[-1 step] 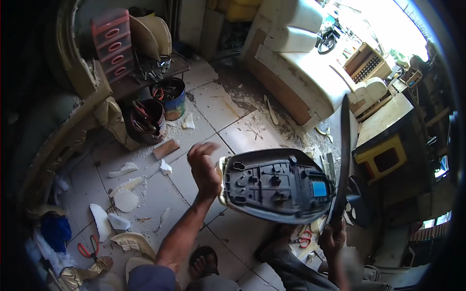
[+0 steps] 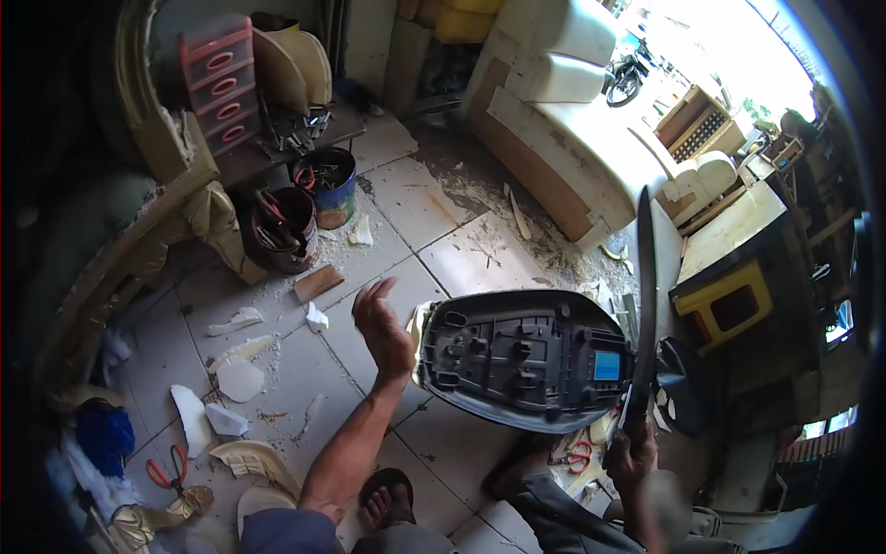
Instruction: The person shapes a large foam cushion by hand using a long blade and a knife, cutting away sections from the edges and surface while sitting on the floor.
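Seat: held over the tiled floor between the hands, underside up, long axis running roughly left to right. Base is black ribbed plastic; 1 blue label near the right end. Pale material shows at the left end.

Left hand: open, fingers raised and slightly bent, heel at the seat's pale end; contact looks likely, cannot be confirmed. Right hand: closed around the lower end of a knife. Blade is long, dark, slightly curved, pointing up; it passes just beside the seat's right end. Cannot tell whether the 2 touch.

Below: 1 sandalled foot on the tiles. Red-handled scissors lie near the right hand, among scraps.

Floor, left: white scraps, 1 wood block, 1 red-handled tool, 1 blue bundle.

Farther out, left: 2 buckets side by side, both holding tools; behind them a bench with small metal parts and a pink drawer unit, 4 oval pulls.

Far side: cream sofa, partly stripped. Right: yellow-framed panel.
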`<action>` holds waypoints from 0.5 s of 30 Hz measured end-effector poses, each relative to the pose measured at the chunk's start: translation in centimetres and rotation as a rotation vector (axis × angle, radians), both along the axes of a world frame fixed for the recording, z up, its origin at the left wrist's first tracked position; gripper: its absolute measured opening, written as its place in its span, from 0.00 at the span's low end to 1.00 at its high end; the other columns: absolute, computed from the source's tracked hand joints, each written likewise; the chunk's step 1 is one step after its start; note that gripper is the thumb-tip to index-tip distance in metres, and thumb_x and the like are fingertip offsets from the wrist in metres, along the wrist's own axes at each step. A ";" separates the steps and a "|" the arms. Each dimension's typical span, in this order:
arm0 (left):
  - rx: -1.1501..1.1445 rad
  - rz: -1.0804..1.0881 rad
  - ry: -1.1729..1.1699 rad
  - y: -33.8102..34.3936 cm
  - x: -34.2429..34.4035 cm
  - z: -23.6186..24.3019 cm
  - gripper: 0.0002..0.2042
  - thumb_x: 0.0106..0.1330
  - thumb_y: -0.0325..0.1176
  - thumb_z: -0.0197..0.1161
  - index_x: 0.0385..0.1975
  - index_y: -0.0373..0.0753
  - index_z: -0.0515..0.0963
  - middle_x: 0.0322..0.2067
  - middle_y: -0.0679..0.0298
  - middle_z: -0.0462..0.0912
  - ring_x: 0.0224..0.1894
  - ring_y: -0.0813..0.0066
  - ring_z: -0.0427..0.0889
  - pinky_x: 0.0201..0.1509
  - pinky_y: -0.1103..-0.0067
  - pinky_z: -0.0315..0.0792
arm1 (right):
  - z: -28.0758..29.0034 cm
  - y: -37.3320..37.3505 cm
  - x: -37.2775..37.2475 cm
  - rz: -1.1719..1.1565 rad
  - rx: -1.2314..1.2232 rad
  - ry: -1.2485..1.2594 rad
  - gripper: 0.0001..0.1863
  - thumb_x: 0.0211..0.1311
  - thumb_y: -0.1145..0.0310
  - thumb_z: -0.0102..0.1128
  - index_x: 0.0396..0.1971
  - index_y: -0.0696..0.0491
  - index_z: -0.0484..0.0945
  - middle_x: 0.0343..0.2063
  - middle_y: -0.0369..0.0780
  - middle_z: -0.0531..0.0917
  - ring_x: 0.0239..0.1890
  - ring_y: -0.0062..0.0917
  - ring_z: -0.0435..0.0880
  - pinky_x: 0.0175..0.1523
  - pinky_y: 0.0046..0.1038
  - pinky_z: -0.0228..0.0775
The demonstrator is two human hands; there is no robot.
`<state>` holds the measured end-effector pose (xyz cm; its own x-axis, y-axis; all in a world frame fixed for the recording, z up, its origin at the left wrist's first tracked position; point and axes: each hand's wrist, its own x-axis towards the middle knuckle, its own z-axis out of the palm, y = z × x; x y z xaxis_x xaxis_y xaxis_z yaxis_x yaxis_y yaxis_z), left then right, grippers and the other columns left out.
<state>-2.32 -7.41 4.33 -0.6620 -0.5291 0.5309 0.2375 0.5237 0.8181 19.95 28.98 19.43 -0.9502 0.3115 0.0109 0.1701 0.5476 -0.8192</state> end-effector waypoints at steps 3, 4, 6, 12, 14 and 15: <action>0.843 -0.223 -0.385 0.0 1.5 -11.0 0.32 0.83 0.55 0.36 0.63 0.29 0.72 0.64 0.50 0.76 0.70 0.52 0.68 0.76 0.65 0.57 | 1.2 -2.6 -0.8 0.061 0.040 -0.177 0.24 0.71 0.69 0.56 0.65 0.57 0.69 0.29 0.41 0.84 0.20 0.22 0.83 0.27 0.27 0.76; 0.944 -0.391 -0.518 0.6 2.4 -12.1 0.34 0.83 0.57 0.36 0.66 0.28 0.70 0.66 0.49 0.74 0.73 0.54 0.65 0.78 0.66 0.55 | 1.5 -2.1 -0.5 0.118 0.163 -0.219 0.25 0.70 0.68 0.57 0.65 0.56 0.68 0.31 0.43 0.85 0.24 0.25 0.85 0.31 0.29 0.77; 0.927 -0.439 -0.531 2.1 2.7 -12.9 0.34 0.80 0.57 0.43 0.65 0.29 0.70 0.62 0.51 0.77 0.68 0.55 0.70 0.74 0.67 0.59 | 3.2 -2.0 -0.9 0.172 0.275 -0.390 0.27 0.70 0.65 0.57 0.67 0.53 0.67 0.39 0.49 0.86 0.36 0.37 0.87 0.43 0.37 0.79; 0.632 -0.450 -0.626 2.0 -2.0 -9.2 0.37 0.65 0.56 0.71 0.65 0.34 0.70 0.53 0.51 0.84 0.58 0.57 0.81 0.62 0.68 0.74 | 6.8 -4.5 -4.0 0.389 0.428 -0.556 0.29 0.70 0.62 0.58 0.69 0.50 0.65 0.41 0.54 0.86 0.44 0.55 0.86 0.50 0.47 0.78; 0.496 -0.481 -0.638 2.0 -3.7 -7.8 0.35 0.63 0.50 0.72 0.66 0.40 0.70 0.53 0.50 0.84 0.56 0.54 0.83 0.62 0.65 0.75 | 7.1 -5.6 -4.6 0.394 0.441 -0.610 0.30 0.70 0.62 0.58 0.70 0.50 0.64 0.39 0.53 0.86 0.42 0.55 0.87 0.48 0.48 0.78; 0.424 -0.505 -0.683 1.6 -4.4 -7.7 0.34 0.63 0.47 0.72 0.66 0.41 0.70 0.53 0.50 0.84 0.56 0.52 0.83 0.62 0.65 0.75 | 6.6 -5.7 -4.9 0.444 0.454 -0.555 0.31 0.71 0.61 0.59 0.70 0.50 0.63 0.38 0.53 0.86 0.41 0.52 0.88 0.46 0.47 0.78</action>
